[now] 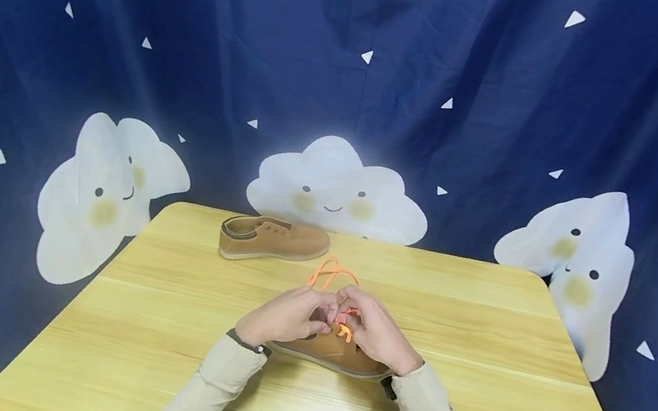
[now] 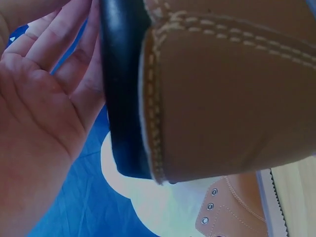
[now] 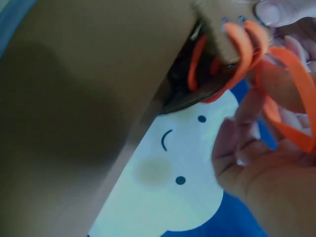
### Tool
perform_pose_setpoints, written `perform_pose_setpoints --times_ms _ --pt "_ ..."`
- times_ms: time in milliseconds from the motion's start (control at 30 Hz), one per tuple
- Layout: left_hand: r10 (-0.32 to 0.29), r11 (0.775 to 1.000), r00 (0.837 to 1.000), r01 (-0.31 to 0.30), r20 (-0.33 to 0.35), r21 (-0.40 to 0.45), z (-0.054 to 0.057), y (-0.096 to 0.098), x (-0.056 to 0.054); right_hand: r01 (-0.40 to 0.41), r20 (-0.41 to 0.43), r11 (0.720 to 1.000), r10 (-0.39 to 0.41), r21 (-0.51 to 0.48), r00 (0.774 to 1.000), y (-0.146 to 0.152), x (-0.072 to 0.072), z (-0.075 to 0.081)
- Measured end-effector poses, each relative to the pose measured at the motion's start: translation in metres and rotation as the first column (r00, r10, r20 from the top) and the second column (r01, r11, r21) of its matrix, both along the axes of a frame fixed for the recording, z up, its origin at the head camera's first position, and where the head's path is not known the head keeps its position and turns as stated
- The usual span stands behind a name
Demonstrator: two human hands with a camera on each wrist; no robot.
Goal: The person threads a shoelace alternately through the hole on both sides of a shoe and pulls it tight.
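Observation:
A brown shoe [image 1: 336,354] with cream stitching lies side-on in front of me, toe to the right, under both hands. Its orange shoelace [image 3: 296,74] passes through some of the eyelets, and a loose loop spreads on the table behind it. My left hand [image 1: 290,315] reaches over the shoe's opening, thumb and fingertips pinching at the lace by the eyelets. From the other side, my right hand [image 1: 379,333] pinches the lace with curled fingers. The fingertips of both hands meet above the eyelets and partly hide the lace between them.
A second brown shoe [image 1: 297,238], with no lace in its eyelets, stands near the back edge of the wooden table [image 1: 145,349]. Behind the table hangs a dark blue curtain [image 1: 401,20] with smiling clouds and white triangles.

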State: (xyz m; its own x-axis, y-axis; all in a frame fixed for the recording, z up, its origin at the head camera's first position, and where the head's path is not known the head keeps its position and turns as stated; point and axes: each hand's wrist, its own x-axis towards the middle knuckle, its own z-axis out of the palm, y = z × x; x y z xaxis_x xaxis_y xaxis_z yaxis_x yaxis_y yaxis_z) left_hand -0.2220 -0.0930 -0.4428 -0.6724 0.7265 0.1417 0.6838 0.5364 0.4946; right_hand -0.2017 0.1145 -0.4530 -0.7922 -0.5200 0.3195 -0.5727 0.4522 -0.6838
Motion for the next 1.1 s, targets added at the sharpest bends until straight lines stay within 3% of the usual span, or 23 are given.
perform_pose_setpoints --times_ms 200,467,700,867,967,1100 --pt "0.008 1.000 1.000 -0.008 0.002 0.008 0.005 0.002 -0.002 0.029 -0.090 0.999 -0.026 0.036 0.996 0.002 -0.003 0.000" --pt "-0.040 0.999 0.999 0.040 0.022 0.026 0.009 -0.002 -0.006 0.005 -0.082 0.999 -0.001 0.045 0.997 0.001 -0.006 0.003" --pt "-0.028 0.999 0.997 0.025 0.075 0.045 0.009 -0.005 -0.005 -0.031 0.052 0.999 0.033 -0.038 0.998 -0.002 -0.006 0.000" --pt "-0.026 0.999 0.997 0.023 0.078 0.047 0.009 -0.004 -0.005 -0.036 0.183 0.998 0.043 -0.043 0.982 -0.001 -0.004 0.001" --pt "0.001 1.000 1.000 -0.001 0.031 -0.003 0.011 -0.003 -0.002 -0.067 0.220 0.997 0.072 -0.026 0.973 0.001 -0.002 0.004" --pt "0.076 0.987 0.995 -0.083 -0.058 -0.134 0.016 -0.001 0.007 -0.106 0.241 0.994 0.100 0.012 0.965 0.003 0.000 0.006"
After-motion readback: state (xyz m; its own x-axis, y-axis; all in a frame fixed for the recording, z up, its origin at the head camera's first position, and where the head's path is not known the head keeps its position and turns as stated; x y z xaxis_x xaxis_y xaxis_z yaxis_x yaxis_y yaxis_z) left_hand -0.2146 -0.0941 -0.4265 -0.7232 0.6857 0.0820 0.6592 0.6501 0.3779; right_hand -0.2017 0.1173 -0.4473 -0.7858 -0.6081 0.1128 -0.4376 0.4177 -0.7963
